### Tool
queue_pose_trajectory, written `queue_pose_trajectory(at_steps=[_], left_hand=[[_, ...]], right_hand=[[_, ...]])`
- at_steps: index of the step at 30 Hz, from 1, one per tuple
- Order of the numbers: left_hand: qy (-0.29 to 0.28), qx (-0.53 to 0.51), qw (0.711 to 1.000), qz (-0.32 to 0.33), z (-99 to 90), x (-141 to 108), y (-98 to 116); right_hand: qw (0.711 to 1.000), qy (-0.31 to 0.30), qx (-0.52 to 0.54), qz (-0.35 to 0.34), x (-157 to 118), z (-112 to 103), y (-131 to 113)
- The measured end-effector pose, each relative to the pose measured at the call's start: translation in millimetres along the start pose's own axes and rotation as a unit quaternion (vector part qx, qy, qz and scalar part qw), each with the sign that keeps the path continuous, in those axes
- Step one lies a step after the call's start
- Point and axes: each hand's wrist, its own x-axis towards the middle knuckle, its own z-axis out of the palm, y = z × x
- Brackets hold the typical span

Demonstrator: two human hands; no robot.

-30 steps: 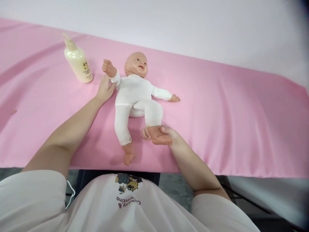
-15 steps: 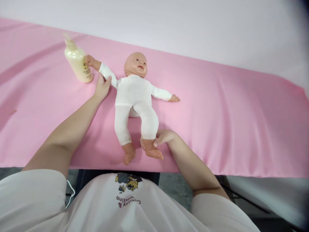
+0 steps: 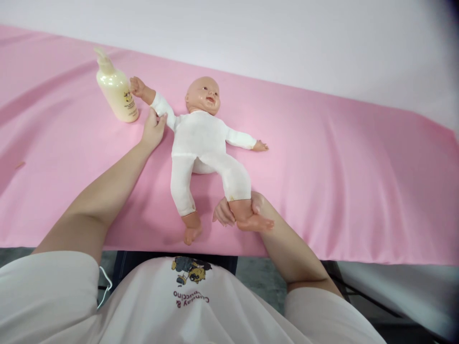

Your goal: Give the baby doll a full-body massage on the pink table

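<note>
A baby doll (image 3: 201,136) in a white cloth suit lies on its back, head toward the far side. My left hand (image 3: 154,130) is closed around the doll's sleeved arm on the left, thumb in front and the other fingers partly hidden. Under the doll's right-side ankle, my right hand (image 3: 225,212) wraps the leg from behind; part of the palm is hidden by the leg. The doll's fist on the left is beside a cream-coloured pump bottle (image 3: 114,93), which stands upright.
A pink cloth (image 3: 322,167) with soft folds covers the table, its front edge close to my body. A white wall or sheet (image 3: 272,43) lies beyond the far edge. A small brownish mark (image 3: 19,165) shows at the far left.
The doll's leg in my right hand has swung to the right, and my fingers now show behind its ankle. The doll's arm at my left hand has shifted slightly up and right.
</note>
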Motion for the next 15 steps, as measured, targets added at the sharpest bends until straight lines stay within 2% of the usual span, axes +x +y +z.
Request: queue_pose_trajectory(at_steps=[3, 5, 7, 10, 13, 15], left_hand=[[0.008, 0.027, 0.999, 0.032, -0.6, 0, 1], [0.003, 0.052, 0.997, 0.057, -1.4, 0, 3], [-0.025, 0.071, 0.994, 0.083, -2.0, 0, 7], [-0.086, 0.085, 0.985, 0.12, -2.1, 0, 15], [-0.143, 0.089, 0.975, 0.142, -1.5, -1, 25], [-0.165, 0.094, 0.969, 0.155, -1.0, -2, 31]], right_hand=[[0.993, 0.019, 0.038, -0.112, 1, -8, -1], [0.99, 0.018, 0.034, -0.139, 4, -13, -4], [0.99, 0.035, 0.03, -0.136, 6, -16, -9], [0.979, 0.168, 0.044, -0.103, 8, -13, -16], [0.944, 0.314, 0.08, -0.063, 6, -7, -20], [0.919, 0.378, 0.102, -0.044, 5, -6, -21]])
